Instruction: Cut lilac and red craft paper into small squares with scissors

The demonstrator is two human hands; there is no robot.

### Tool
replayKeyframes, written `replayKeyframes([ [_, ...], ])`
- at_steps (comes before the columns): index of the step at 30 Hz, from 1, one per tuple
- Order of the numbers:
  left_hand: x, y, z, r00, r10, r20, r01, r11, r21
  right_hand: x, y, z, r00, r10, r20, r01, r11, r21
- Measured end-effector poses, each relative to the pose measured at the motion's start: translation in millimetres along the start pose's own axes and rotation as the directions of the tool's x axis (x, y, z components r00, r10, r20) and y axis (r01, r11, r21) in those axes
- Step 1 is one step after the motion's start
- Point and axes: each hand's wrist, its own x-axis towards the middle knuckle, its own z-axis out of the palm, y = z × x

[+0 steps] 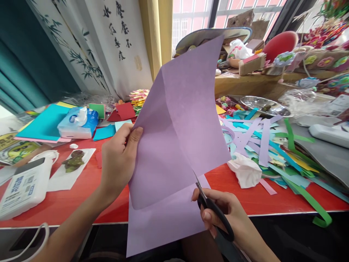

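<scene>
A large sheet of purple paper (155, 145) hangs upright in the middle, bent along a slanting line. My left hand (120, 160) pinches its left edge, thumb in front. Black-handled scissors (218, 214) are in my right hand (223, 211), fingers around the handles. Their blades meet the lower edge of the raised sheet, at the bottom end of the slanting line. Below lies more purple paper (166, 229), reaching past the table's front edge; whether it is a separate sheet is unclear.
Colored paper strips (264, 142) and a crumpled tissue (245, 170) lie right on the red table (109, 214). At the left are a blue tissue pack (78, 123), colored sheets (40, 122) and a white device (25, 189). A metal tray (265, 105) sits behind the strips.
</scene>
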Motion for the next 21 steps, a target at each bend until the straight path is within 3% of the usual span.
replayKeyframes([
  [5,-2.2,1.5,-1.2,1.000,0.007,0.025,-0.007,1.000,-0.005,2.3,0.0,2.5,0.999,-0.034,-0.001,0.034,0.999,0.008],
  [21,-7.2,9.5,-6.4,0.999,0.016,0.051,-0.019,0.998,0.063,4.4,-5.4,10.1,0.997,0.028,-0.067,-0.025,0.998,0.050],
])
